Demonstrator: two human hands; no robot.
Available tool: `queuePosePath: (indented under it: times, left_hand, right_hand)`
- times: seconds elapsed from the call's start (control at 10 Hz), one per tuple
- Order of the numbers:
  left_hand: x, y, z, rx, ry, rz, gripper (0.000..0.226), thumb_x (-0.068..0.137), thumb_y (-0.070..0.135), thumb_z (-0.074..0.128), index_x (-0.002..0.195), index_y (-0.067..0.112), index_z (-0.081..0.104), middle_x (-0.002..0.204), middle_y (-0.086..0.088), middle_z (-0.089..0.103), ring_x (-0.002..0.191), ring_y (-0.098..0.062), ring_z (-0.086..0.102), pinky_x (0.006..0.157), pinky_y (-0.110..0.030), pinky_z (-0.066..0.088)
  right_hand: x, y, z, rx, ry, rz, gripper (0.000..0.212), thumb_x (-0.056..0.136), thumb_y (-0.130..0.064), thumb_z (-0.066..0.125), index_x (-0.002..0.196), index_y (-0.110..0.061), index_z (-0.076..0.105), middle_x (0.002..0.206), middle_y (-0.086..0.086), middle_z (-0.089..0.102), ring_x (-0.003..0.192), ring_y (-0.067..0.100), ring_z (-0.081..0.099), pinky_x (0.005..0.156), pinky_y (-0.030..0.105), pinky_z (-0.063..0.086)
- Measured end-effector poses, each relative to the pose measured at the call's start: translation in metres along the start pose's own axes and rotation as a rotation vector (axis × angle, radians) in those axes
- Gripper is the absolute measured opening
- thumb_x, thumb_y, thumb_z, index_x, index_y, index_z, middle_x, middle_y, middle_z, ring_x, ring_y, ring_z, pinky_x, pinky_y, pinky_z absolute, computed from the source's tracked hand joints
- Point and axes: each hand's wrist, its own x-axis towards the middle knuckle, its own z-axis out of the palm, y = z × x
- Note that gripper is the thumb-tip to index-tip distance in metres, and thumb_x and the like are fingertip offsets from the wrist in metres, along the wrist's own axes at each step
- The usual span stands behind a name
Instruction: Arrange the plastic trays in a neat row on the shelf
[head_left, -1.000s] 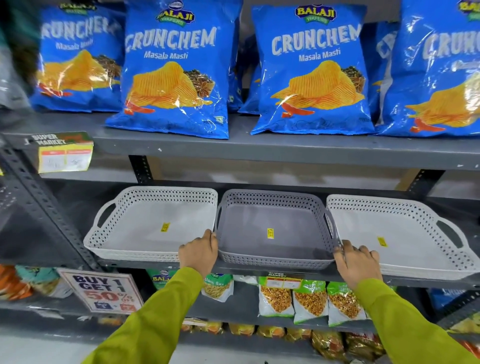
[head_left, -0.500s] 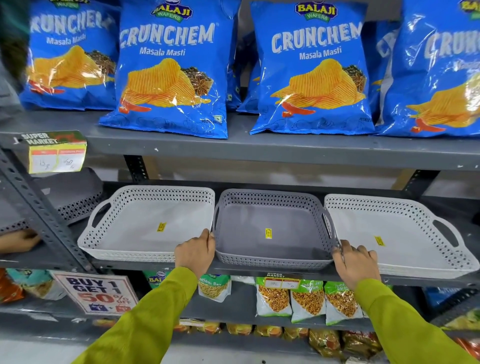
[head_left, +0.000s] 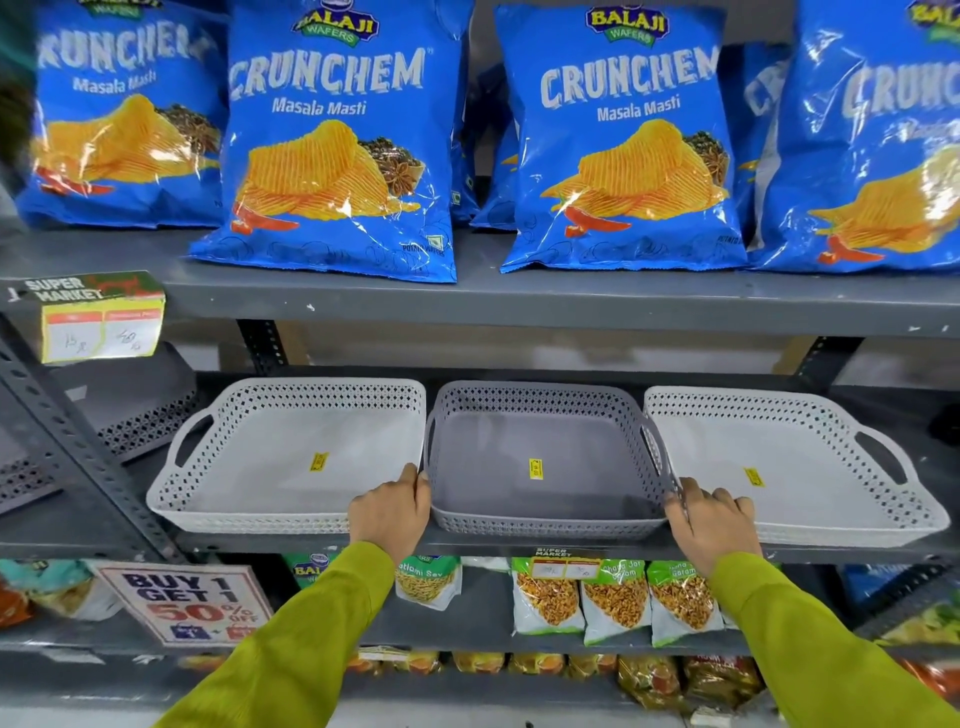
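Left hand (head_left: 390, 512) and right hand (head_left: 712, 522) gripping front corners of grey tray (head_left: 540, 452), between both hands on the shelf (head_left: 519, 543); uneven push could skew it, jamming against right white tray (head_left: 810, 478) or left white tray (head_left: 249, 457)

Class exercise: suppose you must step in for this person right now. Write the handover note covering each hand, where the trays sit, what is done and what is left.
Left hand: gripping the front left corner of the grey perforated plastic tray.
Right hand: on the front right corner of that tray, fingers over the rim of the white perforated plastic tray on the right.
Trays: the white perforated plastic tray on the left, the grey one and the right white one stand side by side on the grey metal middle shelf.
Done: row formed.
Left: square the right tray, which looks slightly angled; release.
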Motion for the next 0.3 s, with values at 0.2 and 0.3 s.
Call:
queuePosePath:
  times: [0.2, 0.3]
  left_hand:
    - [0.001, -0.008, 0.002, 0.001, -0.010, -0.044, 0.053, 0.096, 0.054, 0.024, 0.108, 0.014, 0.057, 0.093, -0.010, 0.070, 0.082, -0.036, 0.068, 0.063, -0.036, 0.045]
    - [-0.006, -0.013, -0.002, 0.034, 0.093, 0.018, 0.067, 0.091, 0.058, 0.019, 0.100, 0.010, 0.065, 0.087, -0.012, 0.069, 0.070, -0.036, 0.067, 0.065, -0.040, 0.050]
  right_hand:
    - [-0.001, 0.002, -0.006, -0.020, 0.043, -0.013, 0.079, 0.086, -0.061, 0.011, 0.138, -0.011, 0.041, 0.121, 0.012, 0.063, 0.114, 0.033, 0.052, 0.100, 0.050, 0.029]
    - [-0.010, -0.007, -0.027, 0.119, 0.186, -0.034, 0.074, 0.090, -0.061, 0.016, 0.143, -0.011, 0.032, 0.139, 0.013, 0.049, 0.129, 0.032, 0.041, 0.114, 0.052, 0.021]
